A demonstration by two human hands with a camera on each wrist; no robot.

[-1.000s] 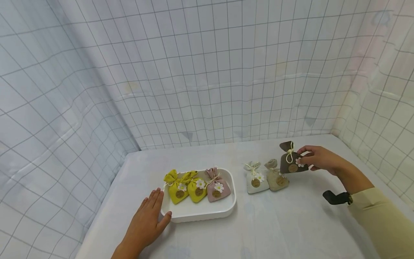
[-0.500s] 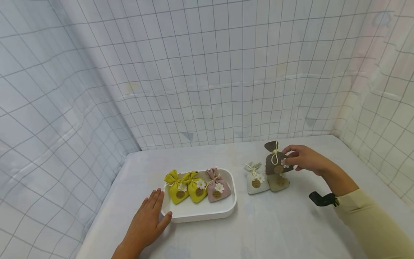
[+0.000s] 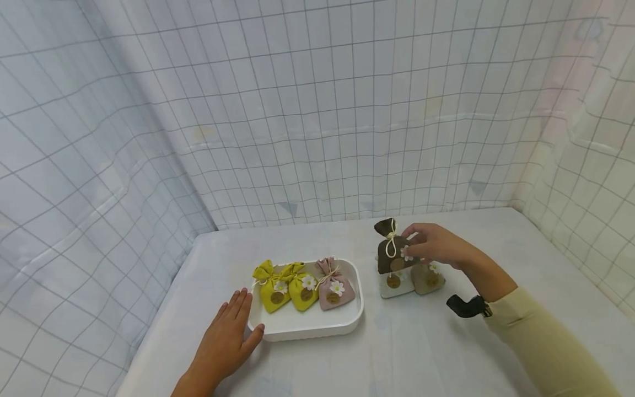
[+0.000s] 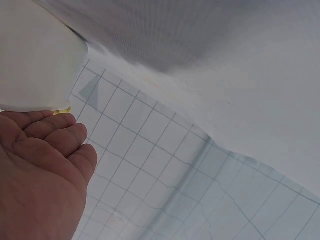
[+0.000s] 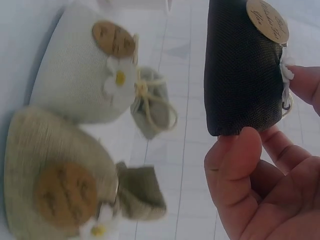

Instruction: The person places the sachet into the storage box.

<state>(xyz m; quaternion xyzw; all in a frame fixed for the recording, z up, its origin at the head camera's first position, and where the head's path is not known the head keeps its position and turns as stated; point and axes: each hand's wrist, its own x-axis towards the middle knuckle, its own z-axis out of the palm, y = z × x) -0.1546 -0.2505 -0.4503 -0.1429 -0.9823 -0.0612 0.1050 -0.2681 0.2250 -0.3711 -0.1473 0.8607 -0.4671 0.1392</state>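
My right hand point(image 3: 436, 244) pinches a dark brown drawstring sachet point(image 3: 392, 253) by its side, with the thumb at its white flower. The sachet is raised above the table and overlaps a white sachet point(image 3: 397, 288) in the head view. Beside that lies a beige sachet point(image 3: 426, 278); both show clearly in the right wrist view, apart from the brown sachet point(image 5: 242, 70). My left hand point(image 3: 223, 336) lies with straight fingers against the left side of a white tray point(image 3: 317, 330). Two yellow sachets point(image 3: 274, 295) and a pink sachet point(image 3: 335, 292) lie in it.
A white cloth covers the table point(image 3: 397, 353). Grid-patterned curtains point(image 3: 322, 138) hang behind it and along both sides. A black device point(image 3: 466, 306) is strapped at the right wrist, below the hand.
My right hand has carried the brown sachet leftward, from beyond the beige sachet, across it, to over the white one. The left hand and tray have stayed in place.
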